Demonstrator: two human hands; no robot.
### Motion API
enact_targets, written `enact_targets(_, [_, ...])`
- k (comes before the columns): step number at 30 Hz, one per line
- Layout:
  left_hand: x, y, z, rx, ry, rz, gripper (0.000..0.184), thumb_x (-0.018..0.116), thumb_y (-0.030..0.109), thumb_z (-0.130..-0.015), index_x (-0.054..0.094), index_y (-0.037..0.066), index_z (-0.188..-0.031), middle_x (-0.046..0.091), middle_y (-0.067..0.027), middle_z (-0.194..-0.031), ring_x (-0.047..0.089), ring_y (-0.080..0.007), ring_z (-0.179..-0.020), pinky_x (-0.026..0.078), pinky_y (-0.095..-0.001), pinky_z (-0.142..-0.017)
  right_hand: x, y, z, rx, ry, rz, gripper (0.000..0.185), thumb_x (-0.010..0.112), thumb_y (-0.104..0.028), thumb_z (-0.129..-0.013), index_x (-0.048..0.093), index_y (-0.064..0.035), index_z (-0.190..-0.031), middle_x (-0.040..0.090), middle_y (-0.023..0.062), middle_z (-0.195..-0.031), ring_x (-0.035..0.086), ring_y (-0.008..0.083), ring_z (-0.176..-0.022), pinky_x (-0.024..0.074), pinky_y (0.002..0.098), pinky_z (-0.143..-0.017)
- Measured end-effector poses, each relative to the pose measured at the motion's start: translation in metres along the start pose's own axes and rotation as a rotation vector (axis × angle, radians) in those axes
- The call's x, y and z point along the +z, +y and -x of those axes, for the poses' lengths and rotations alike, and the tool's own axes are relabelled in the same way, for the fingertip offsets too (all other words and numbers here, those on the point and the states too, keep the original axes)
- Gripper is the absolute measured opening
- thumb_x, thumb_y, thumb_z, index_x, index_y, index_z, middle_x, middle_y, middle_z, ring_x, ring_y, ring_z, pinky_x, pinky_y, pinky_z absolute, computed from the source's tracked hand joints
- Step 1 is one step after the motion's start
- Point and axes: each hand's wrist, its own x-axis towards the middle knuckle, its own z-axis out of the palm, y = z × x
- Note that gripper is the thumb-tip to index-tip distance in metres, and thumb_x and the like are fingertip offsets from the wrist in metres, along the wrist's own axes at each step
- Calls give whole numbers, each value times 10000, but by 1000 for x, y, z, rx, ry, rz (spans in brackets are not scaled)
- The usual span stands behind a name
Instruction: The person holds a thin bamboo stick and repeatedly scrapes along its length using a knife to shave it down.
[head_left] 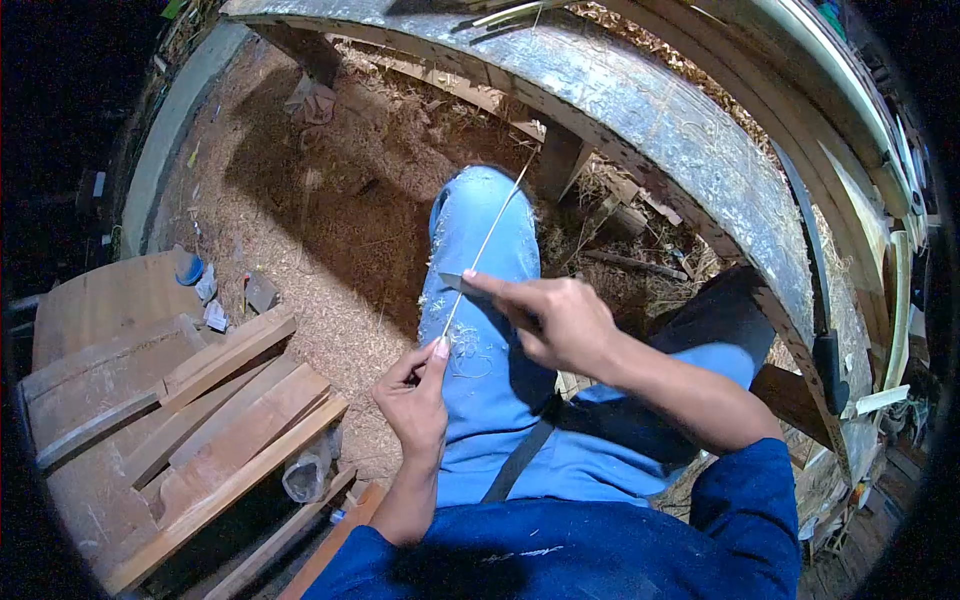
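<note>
A thin pale strip [495,228] slants over the light-blue trouser leg [458,220], its far end reaching past the knee and its near end at the left hand [415,395], by the leg's left edge; that hand's grip is pinched, thumb and forefinger together on the strip; the right hand [562,315], over the right side of the trouser leg, has its grip closed on a small knife [452,281], whose handle is hidden by the fingers; the blade crosses the strip above the trouser leg, pointing left, with a fingertip close by; whether the edge bites into the strip cannot be told.

Fine curled fibres [468,352] cling to the trouser leg, just below the blade; a dark strap [520,460] runs over the lap, nearer the body than the knee of the trouser leg; beyond the trouser leg and to its right stands a long grey bench [640,110], strewn with shavings, a black-handled tool [828,360] at its near right edge; left of the trouser leg lie wooden boards [240,440], with a blue cup [189,268] past them and a clear plastic cup [305,475] beside them.
</note>
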Motion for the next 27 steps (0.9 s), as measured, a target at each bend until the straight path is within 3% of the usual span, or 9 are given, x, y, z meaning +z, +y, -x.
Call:
enact_targets(2, [-11,-2,6,11,-12,-33,143,809,46,-941,818,-26,-1065,545,91,-717,411,-6,-656,295,-212,-580,-16,8,-13,142,43,-36,802,677,-36,-789,581,-367,-1513,766,188,-1018,754,400,-865,633,511,-773])
enact_targets(4, [-22,-5,16,-64,0,17,137,812,69,-935,817,-29,-1030,723,-5,-826,573,-52,-732,442,-219,-692,-23,23,-27,90,264,-12,772,664,-33,-823,581,-379,-1508,755,203,-950,747,408,-805,619,513,-738])
enact_targets(7, [-26,-2,25,-62,46,-21,129,805,23,-936,810,-42,-1048,565,86,-723,431,-4,-653,314,-200,-583,-13,10,-12,47,141,-8,818,683,-23,-790,571,-374,-1520,748,203,-936,743,407,-792,615,516,-735])
enact_targets(11, [-41,-9,31,-5,55,-79,133,808,21,-933,807,-49,-1045,583,77,-725,440,-3,-648,326,-195,-584,-7,2,-6,51,1,-28,800,678,-35,-775,599,-364,-1499,754,203,-949,751,399,-803,623,514,-759])
enact_targets(15, [-48,-7,37,-64,52,-84,133,811,23,-932,807,-51,-1041,602,69,-731,450,-4,-650,330,-192,-584,-23,15,-29,43,300,2,713,648,-53,-842,610,-356,-1486,756,218,-977,746,402,-780,624,524,-765])
enact_targets(16, [-47,-7,36,-58,50,-96,132,809,22,-933,807,-51,-1042,605,69,-733,452,-4,-652,328,-191,-583,-21,8,-21,157,147,-27,745,628,60,-808,632,-257,-1482,769,203,-1127,790,293,-860,615,406,-833])
enact_targets(18, [-46,-7,37,-78,54,-76,132,807,18,-934,807,-52,-1045,603,69,-733,450,-5,-651,325,-191,-580,-15,-8,-8,164,-83,-5,737,615,71,-823,630,-251,-1485,774,216,-1085,796,293,-914,616,384,-881])
enact_targets(23, [-51,-9,37,-59,40,-67,135,802,13,-936,808,-53,-1053,599,70,-733,441,-5,-645,318,-194,-571,-26,6,-22,182,218,-103,675,605,70,-839,670,-219,-1445,776,227,-1025,796,316,-920,617,404,-817])
enact_targets(27, [-47,-9,36,-88,38,-52,136,805,14,-934,809,-55,-1051,602,68,-737,448,-7,-651,325,-195,-574,-8,-9,-6,144,-68,-6,738,656,-50,-830,608,-388,-1485,749,220,-905,754,401,-802,626,516,-773])
